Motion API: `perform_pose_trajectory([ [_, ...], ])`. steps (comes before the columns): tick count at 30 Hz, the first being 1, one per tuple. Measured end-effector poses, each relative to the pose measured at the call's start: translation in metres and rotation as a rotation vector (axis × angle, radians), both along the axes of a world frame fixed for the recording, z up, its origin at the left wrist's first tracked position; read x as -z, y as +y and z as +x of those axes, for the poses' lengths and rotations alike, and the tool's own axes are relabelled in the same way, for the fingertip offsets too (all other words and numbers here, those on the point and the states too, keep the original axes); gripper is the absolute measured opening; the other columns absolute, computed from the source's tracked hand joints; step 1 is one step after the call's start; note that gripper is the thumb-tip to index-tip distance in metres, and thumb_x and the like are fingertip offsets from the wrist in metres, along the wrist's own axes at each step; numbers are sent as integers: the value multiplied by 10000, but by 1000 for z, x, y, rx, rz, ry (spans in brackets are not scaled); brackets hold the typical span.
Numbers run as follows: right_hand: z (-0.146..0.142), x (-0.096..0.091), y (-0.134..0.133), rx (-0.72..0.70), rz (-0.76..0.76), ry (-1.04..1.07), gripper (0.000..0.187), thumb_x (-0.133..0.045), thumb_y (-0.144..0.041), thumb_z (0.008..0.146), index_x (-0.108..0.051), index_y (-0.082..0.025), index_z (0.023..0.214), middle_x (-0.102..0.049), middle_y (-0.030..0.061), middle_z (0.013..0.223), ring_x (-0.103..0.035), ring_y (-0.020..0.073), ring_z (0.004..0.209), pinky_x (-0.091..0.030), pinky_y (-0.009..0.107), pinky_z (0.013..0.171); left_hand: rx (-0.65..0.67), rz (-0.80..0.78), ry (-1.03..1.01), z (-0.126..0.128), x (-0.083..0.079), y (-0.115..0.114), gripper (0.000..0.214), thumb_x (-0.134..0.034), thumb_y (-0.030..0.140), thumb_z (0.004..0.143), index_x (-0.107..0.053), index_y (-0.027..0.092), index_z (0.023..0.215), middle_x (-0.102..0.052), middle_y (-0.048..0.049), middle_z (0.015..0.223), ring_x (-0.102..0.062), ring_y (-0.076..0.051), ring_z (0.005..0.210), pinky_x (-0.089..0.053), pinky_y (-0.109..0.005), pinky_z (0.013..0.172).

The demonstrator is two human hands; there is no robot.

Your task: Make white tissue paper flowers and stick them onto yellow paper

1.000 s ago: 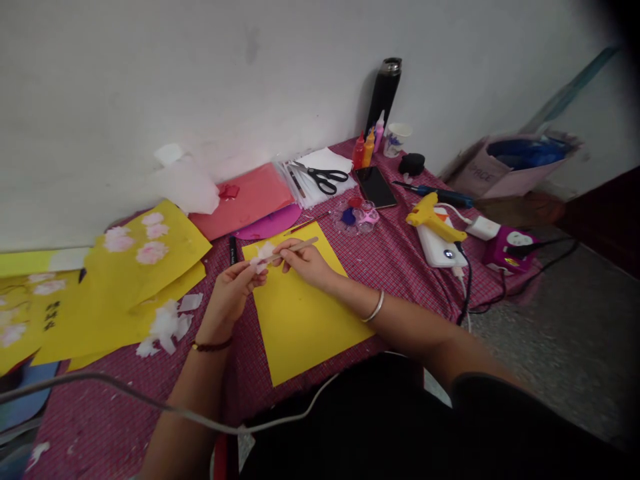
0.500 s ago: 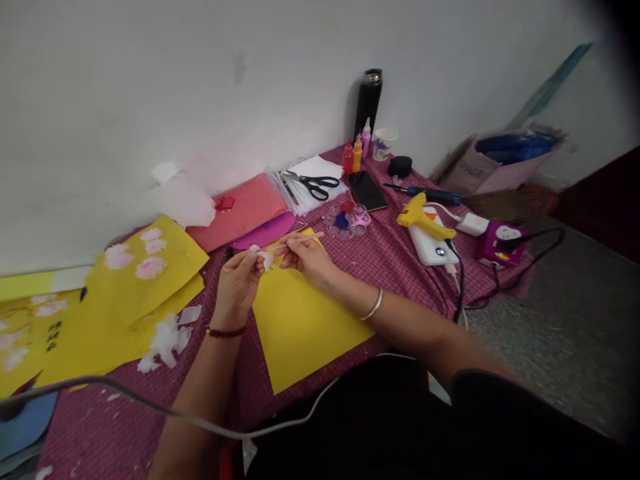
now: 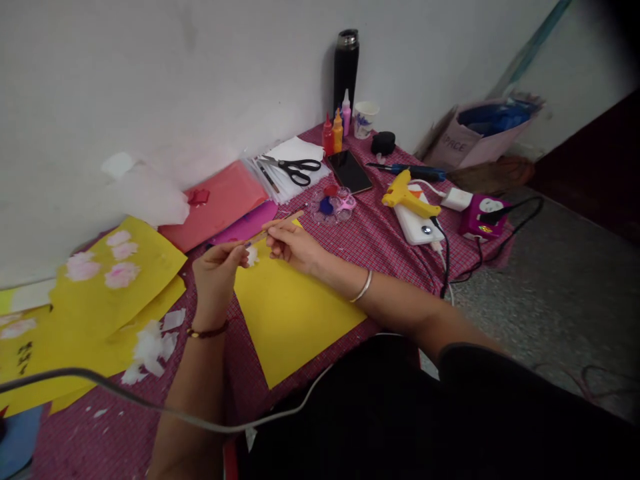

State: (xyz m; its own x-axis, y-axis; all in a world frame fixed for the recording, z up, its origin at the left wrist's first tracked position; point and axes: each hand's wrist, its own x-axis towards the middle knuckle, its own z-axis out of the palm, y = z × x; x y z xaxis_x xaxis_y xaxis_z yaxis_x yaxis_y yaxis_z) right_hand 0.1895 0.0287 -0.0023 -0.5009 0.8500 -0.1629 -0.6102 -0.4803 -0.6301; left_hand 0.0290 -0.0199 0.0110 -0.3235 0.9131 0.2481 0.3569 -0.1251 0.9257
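My right hand point(image 3: 293, 245) pinches the pale wooden handle of a thin paintbrush point(image 3: 257, 237) over the yellow sheet point(image 3: 300, 313). The brush slants down to my left hand point(image 3: 220, 270), whose fingertips are closed around its dark tip end. A small white paper blossom point(image 3: 251, 257) shows just below those fingertips, over the sheet's upper left corner; whether the left fingers touch it I cannot tell. Beyond my right hand stands a clear flower-shaped palette point(image 3: 331, 205) with red, blue and pink paint in its wells.
Yellow sheets point(image 3: 145, 253) with pink blossoms and white paper scraps point(image 3: 150, 350) lie left. Black scissors point(image 3: 295, 167) rest on white paper at the back. Paint bottles point(image 3: 333, 133), a phone point(image 3: 350, 171), a yellow glue gun point(image 3: 407, 195) and a purple socket block point(image 3: 484, 217) are right. A cable point(image 3: 200, 423) crosses in front.
The view has shifted, so the table's things sit further left and higher. My left fingers have moved from a pinkish-white paper piece to the brush's tip; my right hand still holds the brush.
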Motion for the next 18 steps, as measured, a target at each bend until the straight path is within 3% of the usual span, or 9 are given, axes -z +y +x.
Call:
perform_pose_trajectory([
  [2,1,0,3,1,-20,-4,106,-491,-183,956,-591,-176,924,-653,-67,612,-519,38,405,-472,161,489,12,-50,-27,1,-7,7,174,-709,305,722,-736,160,814,-669,-8,641,-582,-111,546,-499,-248,570],
  [4,3,3,7,1,-100,-32,177,-432,-221,991,-565,-169,888,-660,-55,598,-525,44,389,-467,164,470,103,-105,79,-1,-13,13,178,-708,320,724,-740,165,806,-672,-13,640,-596,-122,566,-504,-253,579],
  [8,7,11,17,-30,-178,-152,289,-331,-265,1024,-510,-176,815,-597,-62,484,-469,61,318,-418,173,397,333,-150,296,-19,-9,19,339,-686,376,763,-714,196,1049,-728,-56,907,-664,-173,757,-545,-307,706],
  [11,6,16,23,13,-8,-347,307,-313,-229,1022,-497,-176,781,-561,-62,438,-434,58,293,-317,157,336,321,-105,573,-38,2,22,350,-668,356,767,-694,212,1085,-688,-86,1067,-658,-216,907,-542,-351,791],
  [14,1,22,27,32,195,-508,261,-354,-196,1006,-501,-176,792,-570,-63,461,-462,59,315,-301,156,329,353,-78,832,-45,15,24,279,-639,324,763,-712,207,1005,-653,-102,1085,-607,-262,1039,-504,-402,892],
  [18,-4,26,26,22,368,-658,176,-452,-165,964,-534,-158,808,-580,-68,523,-480,45,357,-334,149,360,386,-78,889,-37,24,28,195,-557,285,788,-703,177,858,-646,-97,958,-596,-245,984,-473,-378,905],
])
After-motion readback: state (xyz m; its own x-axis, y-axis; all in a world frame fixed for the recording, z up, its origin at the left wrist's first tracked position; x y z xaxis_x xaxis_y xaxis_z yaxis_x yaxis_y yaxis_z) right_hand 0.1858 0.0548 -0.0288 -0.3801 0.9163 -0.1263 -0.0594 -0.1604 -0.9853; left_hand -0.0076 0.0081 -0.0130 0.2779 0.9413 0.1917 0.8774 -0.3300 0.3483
